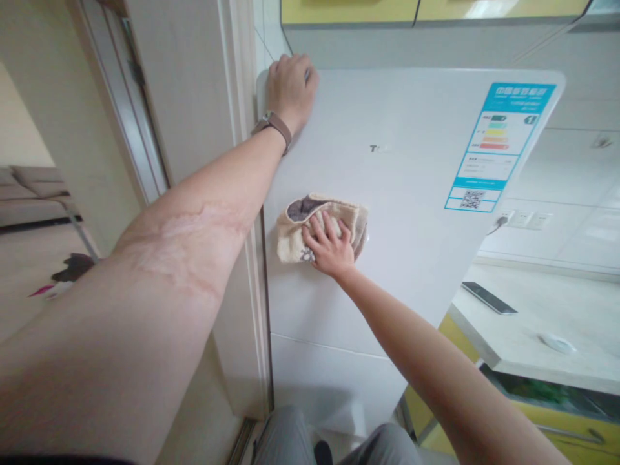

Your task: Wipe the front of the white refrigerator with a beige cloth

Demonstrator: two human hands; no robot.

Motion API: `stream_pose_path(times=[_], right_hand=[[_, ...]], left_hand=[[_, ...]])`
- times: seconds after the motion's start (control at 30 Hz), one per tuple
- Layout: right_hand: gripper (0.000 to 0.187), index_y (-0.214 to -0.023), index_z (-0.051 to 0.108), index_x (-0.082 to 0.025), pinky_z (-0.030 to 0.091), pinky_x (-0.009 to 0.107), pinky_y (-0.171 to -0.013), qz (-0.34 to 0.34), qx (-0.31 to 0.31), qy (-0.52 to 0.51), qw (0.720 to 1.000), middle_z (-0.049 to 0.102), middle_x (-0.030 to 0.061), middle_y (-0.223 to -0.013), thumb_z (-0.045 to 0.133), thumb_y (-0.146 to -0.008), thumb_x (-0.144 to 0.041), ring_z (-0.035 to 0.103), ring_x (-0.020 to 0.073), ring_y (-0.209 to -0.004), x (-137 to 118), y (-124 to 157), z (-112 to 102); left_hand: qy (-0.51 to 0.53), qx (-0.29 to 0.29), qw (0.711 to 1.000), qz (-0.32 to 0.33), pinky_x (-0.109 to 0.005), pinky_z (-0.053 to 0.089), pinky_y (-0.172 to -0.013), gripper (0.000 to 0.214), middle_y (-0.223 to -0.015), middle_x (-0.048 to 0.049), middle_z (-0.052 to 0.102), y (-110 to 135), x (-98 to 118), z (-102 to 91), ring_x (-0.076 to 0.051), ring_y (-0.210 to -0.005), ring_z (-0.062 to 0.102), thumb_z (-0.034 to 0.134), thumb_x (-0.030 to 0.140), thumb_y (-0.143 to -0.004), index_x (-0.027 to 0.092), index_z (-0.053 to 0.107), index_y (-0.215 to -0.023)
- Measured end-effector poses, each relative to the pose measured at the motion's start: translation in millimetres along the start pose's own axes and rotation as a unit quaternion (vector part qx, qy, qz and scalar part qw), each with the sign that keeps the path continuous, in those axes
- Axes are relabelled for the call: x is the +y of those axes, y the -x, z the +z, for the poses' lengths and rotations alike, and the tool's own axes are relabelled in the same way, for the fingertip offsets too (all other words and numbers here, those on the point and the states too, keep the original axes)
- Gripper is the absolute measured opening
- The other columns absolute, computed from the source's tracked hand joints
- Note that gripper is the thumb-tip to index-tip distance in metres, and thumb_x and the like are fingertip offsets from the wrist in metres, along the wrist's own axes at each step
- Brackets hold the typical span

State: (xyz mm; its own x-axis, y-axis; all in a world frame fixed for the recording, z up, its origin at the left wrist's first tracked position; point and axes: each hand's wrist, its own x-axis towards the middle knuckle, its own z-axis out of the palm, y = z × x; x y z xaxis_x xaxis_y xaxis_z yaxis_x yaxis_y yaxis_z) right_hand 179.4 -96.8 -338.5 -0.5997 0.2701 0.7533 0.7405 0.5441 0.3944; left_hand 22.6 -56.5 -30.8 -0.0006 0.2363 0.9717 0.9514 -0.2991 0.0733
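A white refrigerator (pixel 416 258) stands upright in front of me. At its upper left corner, my left hand (pixel 292 87) is bent over the top edge of the door; the fingers curl and their tips are hidden. A brown-strapped watch is on that wrist. Lower down, my right hand (pixel 332 242) presses a folded beige and brown cloth (pixel 291 239) against the door, its fingers slightly spread on the fabric. A fold at the cloth's upper left shows a dark grey inside.
A blue and white energy label (pixel 501 145) is stuck at the door's upper right. Yellow cabinets (pixel 349 11) hang above. On the right-hand counter (pixel 547 349) lies a dark phone (pixel 489 298), below wall sockets (pixel 523 218). A door frame (pixel 237 194) borders the refrigerator's left; a sofa (pixel 33 194) is beyond.
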Motion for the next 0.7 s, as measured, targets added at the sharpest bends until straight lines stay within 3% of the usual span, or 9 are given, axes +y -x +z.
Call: stream_pose_path(times=[0.13, 0.23, 0.33, 0.43, 0.53, 0.63, 0.7], right_hand=[[0.058, -0.158, 0.049, -0.022, 0.035, 0.065, -0.123, -0.091, -0.045, -0.065, 0.993, 0.035, 0.0178, -0.175, 0.052, -0.1, -0.021, 0.03, 0.0377, -0.164, -44.6, 35.8, 48.4], [0.053, -0.151, 0.055, -0.024, 0.049, 0.058, -0.113, -0.125, -0.062, -0.088, 0.986, 0.038, 0.0163, -0.174, 0.055, -0.098, -0.019, 0.037, 0.0356, -0.161, -76.9, 70.9, 87.4], [0.04, -0.139, 0.061, -0.024, 0.056, 0.048, -0.102, -0.161, -0.065, -0.081, 0.981, 0.046, 0.0128, -0.17, 0.06, -0.099, -0.021, 0.044, 0.031, -0.157, -97.9, 122.2, 121.0], [0.025, -0.125, 0.068, -0.022, 0.057, 0.039, -0.094, -0.245, -0.053, -0.066, 0.966, 0.053, 0.0092, -0.164, 0.062, -0.101, -0.025, 0.05, 0.0251, -0.151, -94.0, 190.1, 135.4], [0.019, -0.113, 0.072, -0.028, 0.057, 0.03, -0.078, -0.277, -0.073, -0.056, 0.957, 0.059, -0.0016, -0.158, 0.063, -0.098, -0.022, 0.052, 0.0152, -0.148, -60.8, 260.9, 117.2], [0.035, -0.108, 0.074, -0.033, 0.053, 0.033, -0.063, -0.255, -0.102, -0.031, 0.961, 0.065, -0.0055, -0.151, 0.057, -0.09, -0.008, 0.058, 0.012, -0.141, -4.6, 315.7, 69.9], [0.049, -0.112, 0.075, -0.036, 0.052, 0.037, -0.06, -0.237, -0.119, -0.006, 0.964, 0.067, -0.0061, -0.149, 0.054, -0.084, -0.001, 0.063, 0.0144, -0.137, 40.3, 337.0, 31.3]], left_hand=[[0.003, 0.005, 1.0, 0.006, -0.047, 0.034, -0.114, 0.024, -0.132, -0.0107, 0.072, 1.8, -2.0, 2.0, -0.03, -0.133, 0.056, 0.041, 0.02, -0.113, 0.022, 0.063, -0.105], [-0.001, 0.014, 1.0, 0.016, -0.047, 0.033, -0.114, 0.024, -0.133, -0.0109, 0.071, 4.6, -2.5, 1.8, -0.03, -0.134, 0.056, 0.039, 0.02, -0.113, 0.022, 0.062, -0.106], [0.0, 0.022, 0.999, 0.028, -0.047, 0.033, -0.114, 0.027, -0.133, -0.0113, 0.071, 6.3, -3.5, 1.7, -0.031, -0.133, 0.056, 0.036, 0.02, -0.113, 0.021, 0.063, -0.109], [0.011, 0.032, 0.999, 0.033, -0.049, 0.032, -0.113, 0.028, -0.131, -0.0129, 0.07, 6.9, -6.3, 2.7, -0.032, -0.132, 0.055, 0.036, 0.022, -0.111, 0.02, 0.064, -0.111], [0.028, 0.041, 0.998, 0.043, -0.053, 0.032, -0.112, 0.029, -0.13, -0.0158, 0.07, 7.8, -9.6, 4.6, -0.036, -0.131, 0.055, 0.036, 0.025, -0.109, 0.019, 0.064, -0.109], [0.054, 0.049, 0.996, 0.055, -0.056, 0.031, -0.112, 0.029, -0.129, -0.0163, 0.071, 7.5, -10.4, 5.9, -0.038, -0.13, 0.055, 0.036, 0.026, -0.107, 0.021, 0.064, -0.105], [0.065, 0.054, 0.995, 0.056, -0.057, 0.031, -0.112, 0.029, -0.127, -0.0163, 0.071, 4.9, -9.3, 5.9, -0.038, -0.129, 0.055, 0.036, 0.027, -0.106, 0.023, 0.064, -0.104]])
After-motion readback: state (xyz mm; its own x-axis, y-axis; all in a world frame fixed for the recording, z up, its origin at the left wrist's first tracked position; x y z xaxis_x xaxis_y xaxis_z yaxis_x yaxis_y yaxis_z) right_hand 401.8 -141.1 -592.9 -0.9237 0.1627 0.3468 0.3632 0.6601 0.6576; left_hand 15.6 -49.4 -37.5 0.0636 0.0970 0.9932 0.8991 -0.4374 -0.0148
